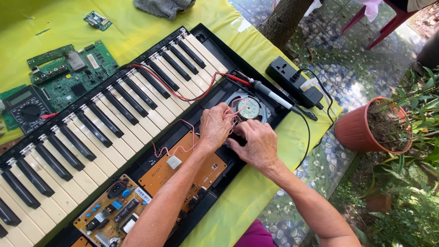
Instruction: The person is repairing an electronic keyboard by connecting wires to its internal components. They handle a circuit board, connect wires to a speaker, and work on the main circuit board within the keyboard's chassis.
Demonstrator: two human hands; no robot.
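Observation:
An opened electronic keyboard lies across a table with a yellow-green cloth. Its back section is uncovered, showing brown circuit boards and a round speaker. My left hand pinches thin pink wires beside the speaker. Touching it, my right hand has its fingers curled at the same wires, just below the speaker. What lies under the fingertips is hidden.
A soldering iron and a red probe lead rest on the keyboard's right end. A black power strip sits at the table edge. A multimeter and green circuit boards lie at left. A terracotta pot stands on the ground.

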